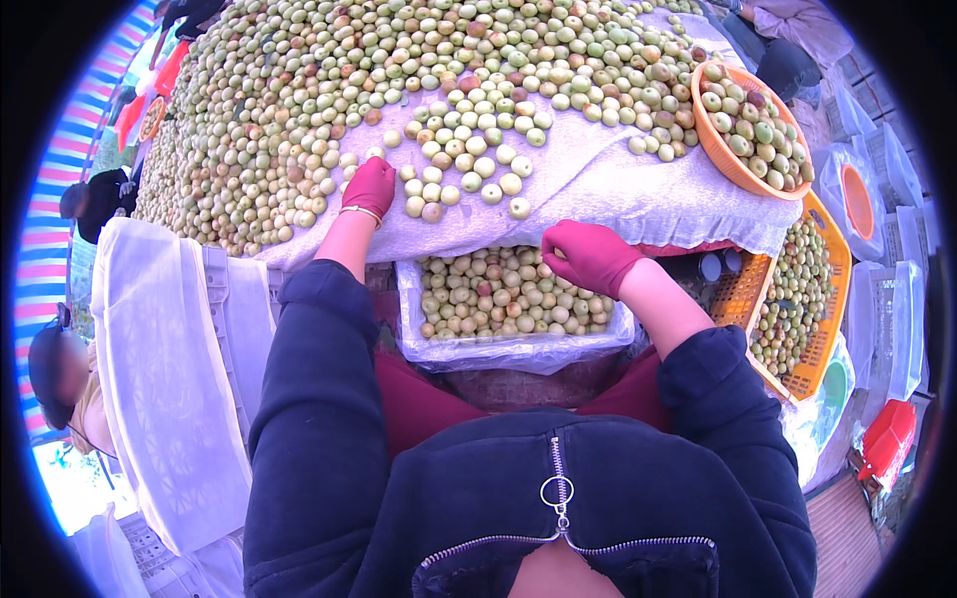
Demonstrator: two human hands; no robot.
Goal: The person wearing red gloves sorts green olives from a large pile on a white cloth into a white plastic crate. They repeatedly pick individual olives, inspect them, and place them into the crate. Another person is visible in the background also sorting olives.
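My left hand (pixel 369 186), in a dark pink glove, is on the cloth-covered table beside loose round green fruits (pixel 463 142). Its fingers are curled, and a pale fruit shows at their far edge; whether they grip it is unclear. My right hand (pixel 587 256), gloved alike, hangs over the right part of a plastic-lined crate (pixel 516 351) filled with the same kind of fruit (pixel 508 291). Its fingers curl inward, and I cannot tell whether something is inside them. A large heap of fruit (pixel 299 97) covers the far and left parts of the pale cloth (pixel 635 187).
An orange basket of fruit (pixel 729 153) stands at the table's right edge. Below it is a yellow-orange crate of small fruit (pixel 830 314). Cloth-covered crates (pixel 168 359) stand at left, lined crates (pixel 890 329) at right. People are at the left edge (pixel 105 202) and far right (pixel 785 45).
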